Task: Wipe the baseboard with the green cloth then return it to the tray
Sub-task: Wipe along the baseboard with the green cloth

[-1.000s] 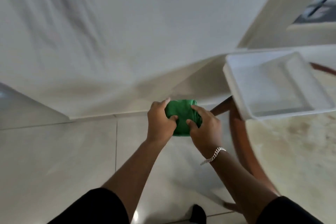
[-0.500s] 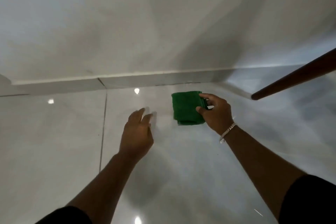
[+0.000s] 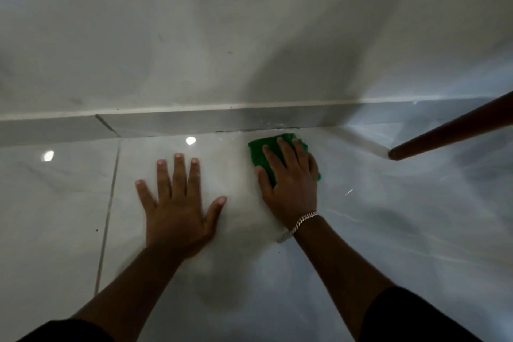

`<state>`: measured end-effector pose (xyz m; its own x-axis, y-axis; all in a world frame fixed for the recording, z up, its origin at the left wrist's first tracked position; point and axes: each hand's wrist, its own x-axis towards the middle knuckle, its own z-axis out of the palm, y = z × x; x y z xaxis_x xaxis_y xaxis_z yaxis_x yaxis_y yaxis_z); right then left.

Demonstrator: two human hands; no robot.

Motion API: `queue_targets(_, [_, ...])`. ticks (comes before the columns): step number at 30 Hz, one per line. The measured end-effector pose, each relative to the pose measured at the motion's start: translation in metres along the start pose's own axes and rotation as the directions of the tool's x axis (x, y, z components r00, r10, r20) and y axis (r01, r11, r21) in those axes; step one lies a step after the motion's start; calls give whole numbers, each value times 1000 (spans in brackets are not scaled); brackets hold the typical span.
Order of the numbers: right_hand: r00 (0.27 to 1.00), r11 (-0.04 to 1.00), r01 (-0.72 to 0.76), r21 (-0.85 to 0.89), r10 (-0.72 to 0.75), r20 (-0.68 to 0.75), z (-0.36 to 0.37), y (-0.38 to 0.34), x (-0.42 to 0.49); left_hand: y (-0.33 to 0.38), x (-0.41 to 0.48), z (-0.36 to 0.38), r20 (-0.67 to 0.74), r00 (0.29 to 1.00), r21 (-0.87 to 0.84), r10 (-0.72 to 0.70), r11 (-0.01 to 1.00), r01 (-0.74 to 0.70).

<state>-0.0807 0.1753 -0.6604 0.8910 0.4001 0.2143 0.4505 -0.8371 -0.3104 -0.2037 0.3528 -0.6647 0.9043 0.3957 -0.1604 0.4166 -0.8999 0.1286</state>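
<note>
Here right hand (image 3: 291, 180) presses green cloth (image 3: 259, 151) (floor, beside baseboard (image 3: 194, 122)).

**Room surroundings, floor level**

A glossy pale tiled floor (image 3: 416, 230) is seen, with a grout line (image 3: 107, 216) at left. Two light reflections (image 3: 190, 140) are noted. A plain white wall (image 3: 249, 22) stands far. A brown wooden leg (image 3: 449, 130) enters at right.

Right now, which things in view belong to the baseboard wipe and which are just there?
Job:
green cloth, pressed under the right hand
baseboard
left hand, flat on the floor

Just there:
wooden leg
bracelet
floor tiles
</note>
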Motion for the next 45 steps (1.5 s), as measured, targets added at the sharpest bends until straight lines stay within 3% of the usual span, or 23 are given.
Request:
queue_targets(6, [985,986,-143,-87,133,-112,-9,51,35,1,4,-2,5,1000,-5,9,1000,-9])
queue_targets(10, [970,972,-229,-49,223,-94,2,19,42,1,3,-1,14,1000,-7,4,1000,-4])
queue_targets(14, [991,993,-117,28,118,-61,10,-18,40,2,3,0,6,1000,-10,0,1000,0])
queue_targets(18, [998,999,38,-4,-38,-40,-5,28,44,-7,4,-2,12,999,-7,44,999,-44])
queue_targets(22, [990,990,-108,-88,99,-97,-11,71,53,-23,4,-2,7,996,14,90,996,-90])
queue_targets(26, [953,964,-261,-46,250,-173,8,24,51,-21,5,-2,-9,997,22,81,996,-81])
queue_targets(31, [992,994,-102,43,105,-65,29,-81,39,-23,6,-2,12,997,45,80,996,-80])
queue_targets(35, [989,991,134,23,-132,-72,19,-27,41,-30,0,-9,16,995,4,94,996,-95])
queue_targets(40, [988,992,-88,-96,74,-136,2,42,50,-41,-7,-9,4,998,-22,59,998,-59])
queue_targets(43, [960,966,-250,-72,238,-148,13,15,52,-39,-5,-7,2,998,-9,60,998,-60])
queue_targets(45, [968,975,-218,-47,210,-138,22,-21,50,-39,-4,-7,-7,998,2,63,998,-63])
